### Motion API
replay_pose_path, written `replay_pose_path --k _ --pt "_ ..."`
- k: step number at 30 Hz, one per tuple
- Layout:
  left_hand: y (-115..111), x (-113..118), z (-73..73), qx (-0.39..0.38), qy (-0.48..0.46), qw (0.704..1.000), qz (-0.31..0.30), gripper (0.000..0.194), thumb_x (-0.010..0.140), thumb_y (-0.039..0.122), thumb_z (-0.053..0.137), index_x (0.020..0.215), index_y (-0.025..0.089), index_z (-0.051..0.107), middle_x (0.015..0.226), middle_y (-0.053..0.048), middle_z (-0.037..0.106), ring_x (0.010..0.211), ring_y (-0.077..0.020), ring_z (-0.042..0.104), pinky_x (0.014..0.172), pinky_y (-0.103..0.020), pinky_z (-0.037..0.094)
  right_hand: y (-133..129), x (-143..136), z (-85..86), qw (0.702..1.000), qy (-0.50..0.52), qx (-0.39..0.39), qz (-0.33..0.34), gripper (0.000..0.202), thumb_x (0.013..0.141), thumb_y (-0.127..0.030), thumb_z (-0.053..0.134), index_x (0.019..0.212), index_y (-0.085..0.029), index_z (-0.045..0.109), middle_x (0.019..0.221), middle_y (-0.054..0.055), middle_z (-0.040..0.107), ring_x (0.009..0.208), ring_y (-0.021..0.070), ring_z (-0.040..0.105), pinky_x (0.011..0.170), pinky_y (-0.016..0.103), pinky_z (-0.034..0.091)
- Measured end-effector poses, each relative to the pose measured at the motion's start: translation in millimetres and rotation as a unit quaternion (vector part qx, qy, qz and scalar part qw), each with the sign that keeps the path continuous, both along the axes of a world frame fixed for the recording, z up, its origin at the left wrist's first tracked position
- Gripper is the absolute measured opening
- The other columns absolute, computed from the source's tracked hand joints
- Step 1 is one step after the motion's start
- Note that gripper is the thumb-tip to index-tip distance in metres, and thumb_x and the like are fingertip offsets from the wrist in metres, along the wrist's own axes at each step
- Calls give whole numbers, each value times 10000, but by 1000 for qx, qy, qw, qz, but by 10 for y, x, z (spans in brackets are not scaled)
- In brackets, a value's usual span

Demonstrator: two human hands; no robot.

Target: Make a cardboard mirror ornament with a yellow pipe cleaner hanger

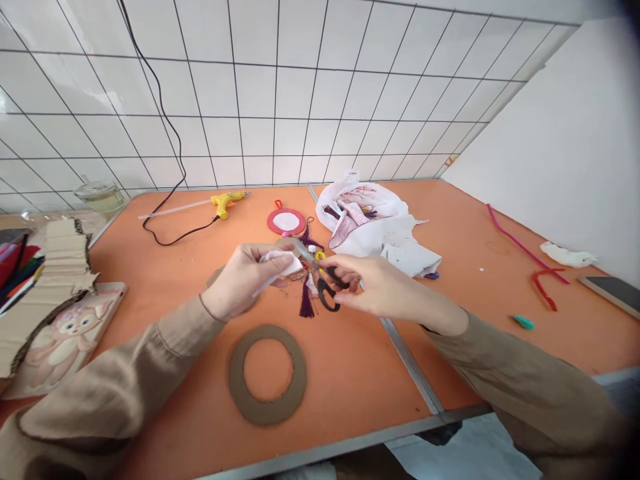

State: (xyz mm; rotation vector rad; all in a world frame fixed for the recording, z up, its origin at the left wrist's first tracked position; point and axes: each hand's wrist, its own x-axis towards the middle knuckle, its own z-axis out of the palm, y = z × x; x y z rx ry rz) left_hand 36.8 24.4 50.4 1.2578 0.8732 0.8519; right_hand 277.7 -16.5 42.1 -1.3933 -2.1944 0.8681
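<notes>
My left hand (245, 277) pinches a folded piece of white cloth (286, 262) over the middle of the orange table. From the right, my right hand (373, 285) grips a pair of scissors (327, 293) by its black handles. The blades point up and left, right beside the cloth; whether they touch it I cannot tell. Behind and below the hands lie a dark purple tassel (307, 301) and small trinkets, partly hidden. A flat brown cardboard ring (240, 393) rests on the table nearer to me.
A yellow glue gun (227, 202) with a black cord lies back left, near a red-rimmed white disc (286, 221). A white bag (370, 233) of fabric stands behind my right hand. Torn cardboard (55, 270) is at left; red pipe cleaners (543, 287) lie at right.
</notes>
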Motion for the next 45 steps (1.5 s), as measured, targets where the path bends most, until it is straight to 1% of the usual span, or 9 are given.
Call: replay_pose_path --k 6,10,14,20,23,30,37,40,45 --pt "178 -243 266 77 10 986 148 282 665 408 825 736 149 737 820 -69 757 792 -191 710 621 -248 556 -167 207 -124 990 -79 -2 -115 284 822 -260 569 1070 -205 697 650 -32 518 559 130 452 545 265 355" --pt "116 -246 310 96 42 993 52 261 716 406 786 705 148 745 740 -76 748 661 -171 682 567 -250 537 -219 201 -174 971 -176 48 -153 190 858 -270 531 899 -203 704 619 -16 540 578 156 487 561 277 344" --pt "4 -196 348 122 79 989 -43 228 755 389 741 679 176 767 618 -49 716 577 -158 649 553 -260 538 -219 225 -291 946 -256 122 -153 257 903 -253 501 1041 -183 706 767 56 682 722 219 627 652 302 404" --pt "-4 -302 528 175 66 982 38 201 740 352 774 628 187 752 659 -62 727 614 -166 670 538 -248 521 -216 232 -328 917 -351 122 -145 309 951 -250 471 1165 -149 670 853 113 727 783 275 694 619 320 375" --pt "4 -364 585 183 56 980 60 297 749 336 769 500 201 678 644 -55 711 620 -166 673 543 -250 517 -217 210 -295 903 -383 118 -154 264 954 -255 476 1077 -143 682 793 121 728 728 277 693 588 325 341" --pt "32 -435 603 194 62 977 61 202 756 349 779 623 200 750 670 -50 711 610 -161 661 568 -265 531 -186 200 -302 885 -432 126 -119 220 940 -197 514 791 -149 669 636 107 644 588 216 625 541 308 296" --pt "60 -489 633 195 102 974 57 247 750 416 788 639 203 734 726 -38 720 699 -178 686 621 -261 527 -131 111 -139 856 -499 121 -57 260 945 -183 529 774 -115 713 855 156 683 906 302 650 612 331 335" --pt "90 -521 643 189 112 971 93 232 730 427 796 677 206 753 739 -44 729 715 -171 669 617 -254 507 -121 31 -55 871 -465 139 -81 217 953 -194 517 872 -127 707 838 118 675 868 271 640 610 325 317" --pt "158 -562 661 172 155 966 116 255 693 420 787 648 177 722 638 -37 673 705 -178 658 600 -261 514 -50 -290 121 951 -270 145 -48 230 949 -205 517 773 -186 665 749 28 657 725 169 585 612 296 299"
